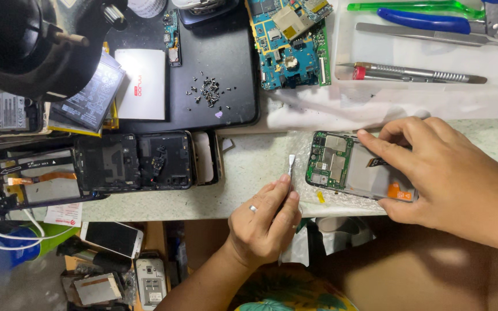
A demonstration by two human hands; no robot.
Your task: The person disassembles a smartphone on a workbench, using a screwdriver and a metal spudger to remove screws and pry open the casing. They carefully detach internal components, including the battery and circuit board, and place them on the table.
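I am holding the opened phone (355, 167) flat on the bench (255, 167) with my right hand (439, 173): fingers closed over its right end, index fingertip (366, 137) resting on the top edge above the green board. It is lying near the front edge of the bench on a clear plastic sheet.

My left hand (263, 219) is pinching a small white spudger (290, 167), fingers together round its shaft, blade pointing up, just left of the phone and not touching it.

Left of me, a black mat (203, 103) is carrying a cluster of loose screws (208, 92). At the back right, a white tray (341, 46) is holding pliers (427, 22) and tweezers (433, 35).
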